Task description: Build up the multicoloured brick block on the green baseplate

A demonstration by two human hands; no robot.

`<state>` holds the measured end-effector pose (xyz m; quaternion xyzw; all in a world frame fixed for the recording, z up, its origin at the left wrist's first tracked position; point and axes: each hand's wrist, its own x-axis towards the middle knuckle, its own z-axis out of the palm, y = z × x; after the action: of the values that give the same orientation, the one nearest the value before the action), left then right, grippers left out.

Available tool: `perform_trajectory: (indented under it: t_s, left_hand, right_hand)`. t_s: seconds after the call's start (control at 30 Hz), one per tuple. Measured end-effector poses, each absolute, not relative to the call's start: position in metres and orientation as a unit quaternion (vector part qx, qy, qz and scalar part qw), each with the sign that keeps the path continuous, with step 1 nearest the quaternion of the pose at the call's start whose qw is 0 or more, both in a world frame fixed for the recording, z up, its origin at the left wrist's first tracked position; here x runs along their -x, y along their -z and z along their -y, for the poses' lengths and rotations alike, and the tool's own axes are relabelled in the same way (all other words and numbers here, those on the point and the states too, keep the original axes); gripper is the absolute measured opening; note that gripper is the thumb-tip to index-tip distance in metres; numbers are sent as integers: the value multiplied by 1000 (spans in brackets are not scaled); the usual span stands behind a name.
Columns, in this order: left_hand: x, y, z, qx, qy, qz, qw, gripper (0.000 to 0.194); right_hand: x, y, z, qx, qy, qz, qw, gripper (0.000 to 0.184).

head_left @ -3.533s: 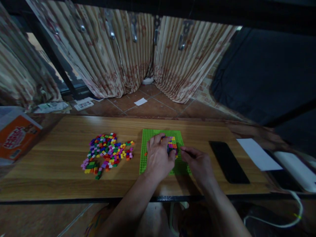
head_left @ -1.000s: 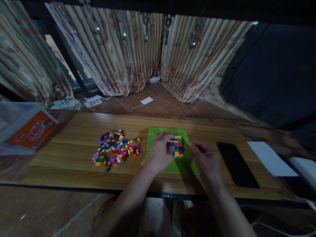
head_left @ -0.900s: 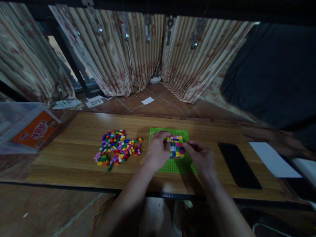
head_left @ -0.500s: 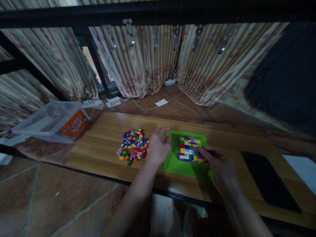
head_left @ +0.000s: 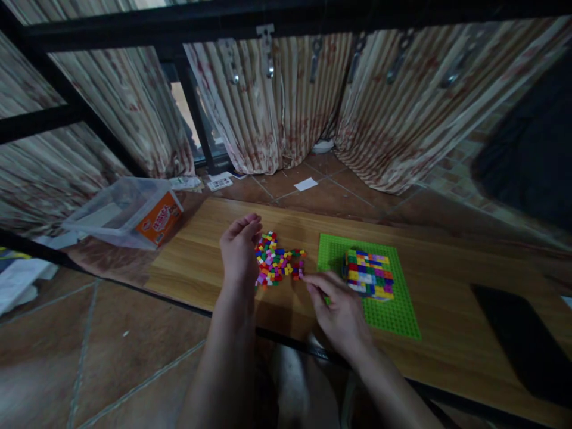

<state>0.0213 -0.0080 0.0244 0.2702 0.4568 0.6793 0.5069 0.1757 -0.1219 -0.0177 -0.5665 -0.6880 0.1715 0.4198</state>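
Head | left hand [head_left: 240, 249] curled | right hand [head_left: 338, 307] near loose bricks [head_left: 274, 262] | both grips: cannot tell

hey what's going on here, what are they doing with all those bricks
A person has both bare hands by a loose pile of coloured bricks on a wooden table. The right hand has its fingertips at the pile's right edge; the left hand is curled at its left side. Whether either grips a brick is too small to tell. A multicoloured block of joined bricks sits on the green plate, with neither hand on it.
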Motion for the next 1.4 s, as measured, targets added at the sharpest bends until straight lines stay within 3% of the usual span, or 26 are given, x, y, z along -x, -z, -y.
perform_trajectory:
  t_s: [0.3, 0.57, 0.9, 1.13, 1.4]
  left_hand:
    - [-5, -25, 6, -251, -669, -439, 544, 16]
    - [-3, -27, 5, -239, -662, -438, 559, 15]
    - [-42, -22, 17, -339, -570, -464, 587, 20]
    - [-99, 1, 40, -606, -426, -458, 492, 26]
    - [-140, 8, 50, -725, -359, -453, 375, 48]
  right_hand:
    - [-138, 39, 97, 565, -145, 744, 325, 25]
    - [-130, 45, 89, 590, -118, 738, 306, 19]
    - [-193, 0, 125, 626, -164, 626, 436, 14]
    - [-286, 0, 153, 719, -113, 513, 454, 20]
    - [-300, 5, 154, 720, -119, 532, 429, 16]
